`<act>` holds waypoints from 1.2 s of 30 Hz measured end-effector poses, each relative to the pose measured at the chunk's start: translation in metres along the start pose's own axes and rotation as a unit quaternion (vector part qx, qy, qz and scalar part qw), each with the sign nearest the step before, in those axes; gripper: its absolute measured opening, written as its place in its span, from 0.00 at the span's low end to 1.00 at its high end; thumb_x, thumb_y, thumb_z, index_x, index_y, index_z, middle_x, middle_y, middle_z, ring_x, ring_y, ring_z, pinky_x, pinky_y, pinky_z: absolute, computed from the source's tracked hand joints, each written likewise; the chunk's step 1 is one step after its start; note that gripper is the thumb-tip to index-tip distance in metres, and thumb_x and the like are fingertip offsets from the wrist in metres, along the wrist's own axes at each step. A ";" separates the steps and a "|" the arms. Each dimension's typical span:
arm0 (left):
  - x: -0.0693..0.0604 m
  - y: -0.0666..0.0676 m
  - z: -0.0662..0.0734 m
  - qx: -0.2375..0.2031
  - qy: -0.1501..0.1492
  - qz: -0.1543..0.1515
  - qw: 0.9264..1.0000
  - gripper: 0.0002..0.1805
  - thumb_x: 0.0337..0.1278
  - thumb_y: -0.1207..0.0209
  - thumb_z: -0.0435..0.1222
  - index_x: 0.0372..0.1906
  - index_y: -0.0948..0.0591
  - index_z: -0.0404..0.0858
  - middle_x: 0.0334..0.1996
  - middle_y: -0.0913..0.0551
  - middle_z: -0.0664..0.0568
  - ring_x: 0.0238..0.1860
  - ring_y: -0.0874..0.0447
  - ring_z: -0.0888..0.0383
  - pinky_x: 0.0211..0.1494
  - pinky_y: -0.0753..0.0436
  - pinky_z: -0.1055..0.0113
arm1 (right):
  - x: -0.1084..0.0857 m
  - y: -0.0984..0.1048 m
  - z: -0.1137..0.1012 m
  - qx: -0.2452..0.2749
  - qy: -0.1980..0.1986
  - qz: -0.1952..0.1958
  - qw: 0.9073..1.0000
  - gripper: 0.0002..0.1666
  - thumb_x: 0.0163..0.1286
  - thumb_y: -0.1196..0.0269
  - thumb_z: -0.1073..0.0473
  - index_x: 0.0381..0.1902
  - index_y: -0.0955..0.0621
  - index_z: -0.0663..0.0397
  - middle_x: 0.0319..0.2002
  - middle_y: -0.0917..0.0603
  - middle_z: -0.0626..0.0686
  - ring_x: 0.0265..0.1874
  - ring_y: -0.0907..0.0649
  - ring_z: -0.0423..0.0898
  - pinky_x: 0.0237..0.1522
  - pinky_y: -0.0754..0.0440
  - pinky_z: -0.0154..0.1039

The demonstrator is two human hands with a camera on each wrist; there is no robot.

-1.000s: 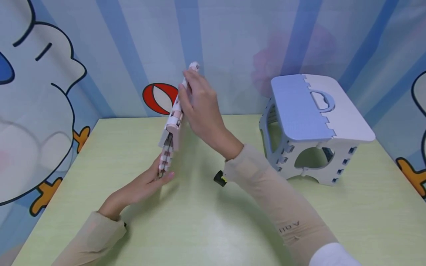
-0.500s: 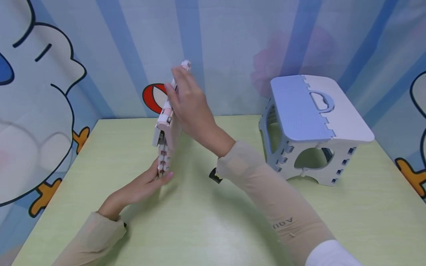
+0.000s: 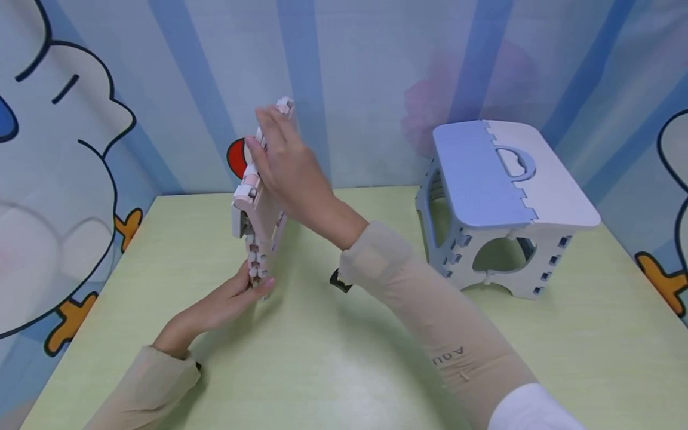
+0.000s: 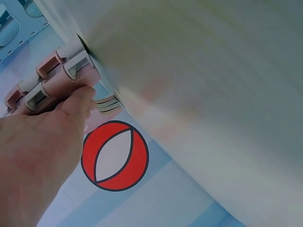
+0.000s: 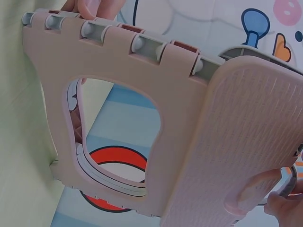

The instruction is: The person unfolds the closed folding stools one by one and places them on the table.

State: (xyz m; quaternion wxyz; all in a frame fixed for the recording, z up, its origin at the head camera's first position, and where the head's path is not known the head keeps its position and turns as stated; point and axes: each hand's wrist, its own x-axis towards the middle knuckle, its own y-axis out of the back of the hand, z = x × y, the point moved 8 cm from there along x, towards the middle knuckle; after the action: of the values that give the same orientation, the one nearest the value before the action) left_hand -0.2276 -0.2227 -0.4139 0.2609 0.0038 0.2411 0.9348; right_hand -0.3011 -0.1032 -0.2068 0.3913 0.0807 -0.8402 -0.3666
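Observation:
A pink and white folding step stool (image 3: 263, 206) stands on edge, folded nearly flat, left of the table's middle. Its pink leg panel (image 5: 184, 109) with a large cut-out and its textured top (image 5: 246, 118) fill the right wrist view. My left hand (image 3: 223, 307) grips the hinged leg edge low down, thumb on the near side; in the left wrist view the fingers of that hand (image 4: 42, 156) are mostly hidden by the hinges (image 4: 61, 75). Higher up, my right hand (image 3: 295, 173) holds the stool's upper part, and its fingertips (image 5: 286, 208) show at the handle opening.
A blue and white step stool (image 3: 510, 179) stands unfolded at the right of the pale green table (image 3: 333, 358). Behind the table hangs a striped blue cloth (image 3: 355, 89) with cartoon figures and a printed red ball (image 4: 116, 156).
The upper part of the pink and white stool has swung left with my right hand, turning more of its pink face into view. My left hand has stayed nearly in place.

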 end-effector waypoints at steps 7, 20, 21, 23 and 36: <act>-0.001 0.003 -0.001 -0.002 -0.001 0.001 1.000 0.43 0.79 0.56 0.47 0.77 0.75 0.61 0.79 0.73 0.54 0.78 0.70 0.46 0.74 0.51 0.37 | 0.005 -0.007 -0.003 -0.024 0.016 -0.017 0.999 0.33 0.82 0.54 0.51 0.76 0.40 0.66 0.75 0.39 0.60 0.75 0.40 0.47 0.67 0.37 0.29; -0.002 0.006 -0.002 -0.002 -0.013 -0.009 1.000 0.42 0.80 0.57 0.44 0.78 0.75 0.54 0.79 0.74 0.52 0.77 0.72 0.45 0.74 0.53 0.36 | 0.013 -0.014 -0.006 -0.045 0.038 -0.071 0.996 0.35 0.83 0.57 0.48 0.78 0.45 0.62 0.77 0.43 0.58 0.75 0.42 0.45 0.68 0.37 0.29; -0.001 0.007 -0.001 -0.001 -0.016 -0.011 1.000 0.42 0.80 0.57 0.44 0.78 0.75 0.54 0.79 0.74 0.52 0.77 0.72 0.45 0.73 0.53 0.36 | 0.013 -0.014 -0.006 -0.045 0.039 -0.072 0.996 0.35 0.83 0.57 0.48 0.78 0.45 0.61 0.77 0.43 0.58 0.75 0.42 0.45 0.68 0.37 0.29; -0.001 0.008 -0.001 -0.001 -0.018 -0.015 1.000 0.43 0.80 0.57 0.44 0.78 0.75 0.54 0.79 0.74 0.51 0.77 0.71 0.44 0.73 0.51 0.36 | 0.014 -0.015 -0.007 -0.048 0.040 -0.074 0.995 0.35 0.83 0.58 0.48 0.78 0.45 0.61 0.77 0.44 0.58 0.75 0.42 0.45 0.68 0.36 0.30; -0.002 0.012 -0.002 0.001 0.000 -0.031 1.000 0.43 0.79 0.55 0.44 0.79 0.71 0.46 0.80 0.70 0.47 0.77 0.67 0.42 0.73 0.49 0.37 | 0.016 -0.019 -0.010 -0.042 0.044 -0.080 0.995 0.35 0.83 0.59 0.46 0.78 0.44 0.59 0.77 0.44 0.58 0.75 0.42 0.45 0.69 0.38 0.32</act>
State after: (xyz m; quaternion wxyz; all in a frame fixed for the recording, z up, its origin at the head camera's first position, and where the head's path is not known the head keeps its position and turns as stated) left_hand -0.2317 -0.2338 -0.4095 0.2899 -0.0030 0.2423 0.9259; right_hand -0.3080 -0.1286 -0.2057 0.3999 0.1473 -0.7968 -0.4283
